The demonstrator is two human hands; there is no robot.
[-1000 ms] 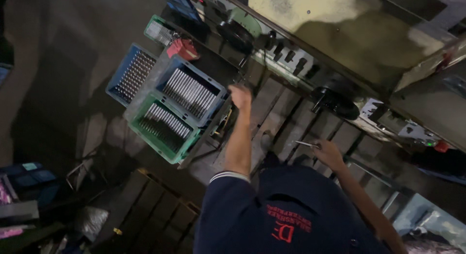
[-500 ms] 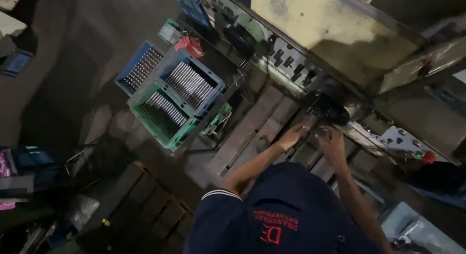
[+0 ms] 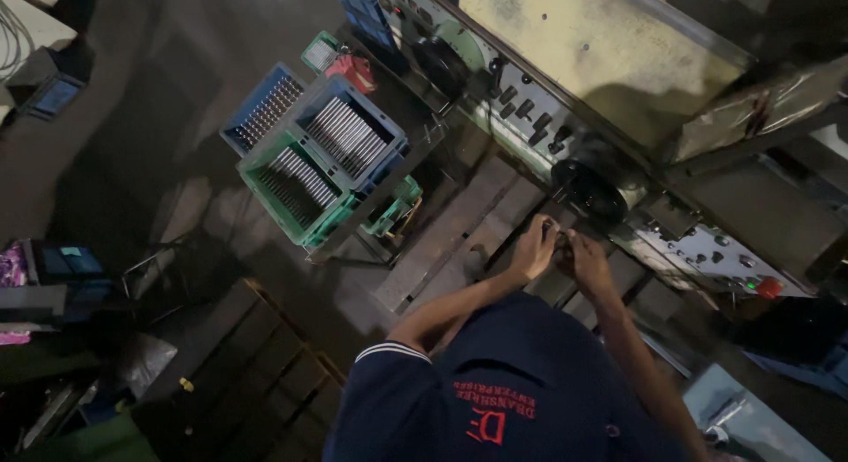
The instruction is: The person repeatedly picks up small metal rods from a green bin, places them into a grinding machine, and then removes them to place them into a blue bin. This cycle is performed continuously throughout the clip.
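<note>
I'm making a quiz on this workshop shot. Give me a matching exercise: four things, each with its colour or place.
Things:
1. upper crate
2. lower crate
3. machine panel
4. both hands

Colour or place:
A. pale yellow
B. green
C. together below the black round knob
D. blue

Pairs: 1-D, 2-B, 3-A, 4-C

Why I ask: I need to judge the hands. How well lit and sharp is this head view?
Head view: dim overall, floor nearly black; the yellow machine panel is brightest; left hand and right hand are close together, shadowed and soft, so what they hold is unclear; the view looks tilted.
</note>
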